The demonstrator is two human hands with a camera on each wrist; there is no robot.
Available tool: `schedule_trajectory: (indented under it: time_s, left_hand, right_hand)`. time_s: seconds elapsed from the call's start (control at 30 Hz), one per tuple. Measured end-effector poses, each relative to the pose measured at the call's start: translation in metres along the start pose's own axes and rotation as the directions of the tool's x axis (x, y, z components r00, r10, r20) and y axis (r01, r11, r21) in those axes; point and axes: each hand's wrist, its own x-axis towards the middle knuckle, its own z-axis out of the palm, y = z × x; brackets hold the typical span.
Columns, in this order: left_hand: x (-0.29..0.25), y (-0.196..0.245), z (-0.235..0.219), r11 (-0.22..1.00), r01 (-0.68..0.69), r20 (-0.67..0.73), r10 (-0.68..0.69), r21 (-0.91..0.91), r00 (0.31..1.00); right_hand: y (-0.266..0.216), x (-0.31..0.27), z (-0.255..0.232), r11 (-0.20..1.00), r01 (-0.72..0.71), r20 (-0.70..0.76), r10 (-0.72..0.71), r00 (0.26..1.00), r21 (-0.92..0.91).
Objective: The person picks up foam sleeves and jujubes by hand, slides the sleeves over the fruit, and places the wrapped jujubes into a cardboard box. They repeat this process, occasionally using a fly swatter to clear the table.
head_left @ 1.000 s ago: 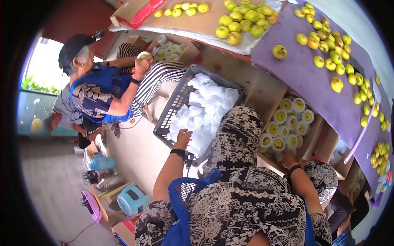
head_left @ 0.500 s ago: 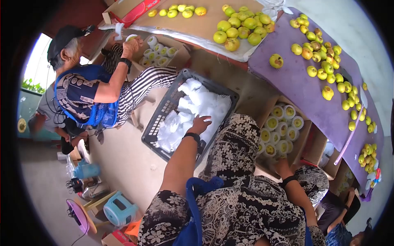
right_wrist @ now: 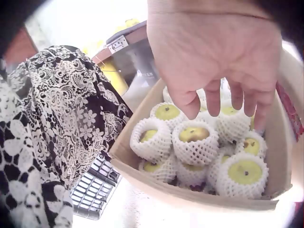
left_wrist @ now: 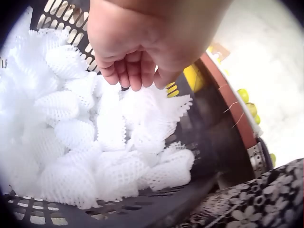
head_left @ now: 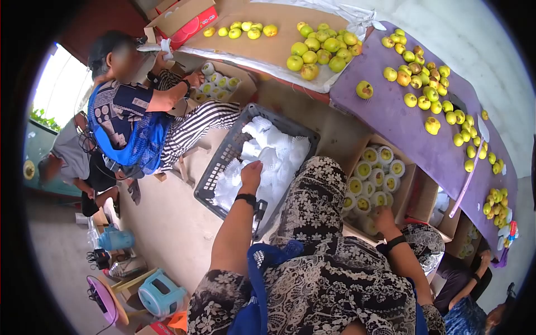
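Observation:
My left hand (left_wrist: 142, 52) hangs over a black plastic crate (head_left: 215, 167) heaped with white foam fruit nets (left_wrist: 111, 118). Its fingers are loosely bent, tips close over the upper nets, and nothing shows between them and the thumb. To the right, my right hand (right_wrist: 223, 71) reaches into a cardboard box (right_wrist: 190, 194) of yellow-green apples, each in a white foam net. In the right wrist view its fingers extend down, spread a little, and overlap the rear netted apples. A netted apple (right_wrist: 194, 137) stands just in front of the fingertips.
Loose apples (head_left: 324, 47) lie on a cardboard-covered table and a purple-covered table (head_left: 379, 106). A seated person (head_left: 134, 106) at the left reaches into another box of netted apples (head_left: 220, 84). A blue stool (head_left: 162, 293) stands lower left, with more boxes at the right.
My left hand moved farther over the foam nets, then drew back slightly leftward with its fingers more bent. My right hand stays at the box. The seated person's hand lowered to the other box.

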Motion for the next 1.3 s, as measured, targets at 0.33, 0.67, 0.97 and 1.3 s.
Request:
schedule_trajectory:
  time_s: [0.33,0.67,0.97,1.3]
  left_hand:
    - [-0.161,0.220,-0.021,0.763,-0.630,-0.026,0.634,-0.144,0.773]
    - [-0.236,0.287,0.021,0.663,-0.479,0.096,0.636,-0.575,0.766]
    - [-0.207,0.282,0.023,0.655,-0.063,0.430,0.562,-0.753,0.707]
    - [-0.252,0.330,0.018,0.636,-0.766,0.675,0.607,-0.096,0.420]
  right_hand:
    - [-0.205,-0.037,-0.166,0.512,0.528,-0.418,-0.322,0.849,0.677]
    - [-0.186,-0.072,-0.180,0.425,0.658,-0.530,-0.390,0.753,0.621]
    - [-0.143,-0.087,-0.190,0.252,0.295,-0.265,-0.144,0.953,0.922]
    - [-0.156,-0.120,-0.220,0.657,0.739,-0.590,-0.542,0.599,0.147]
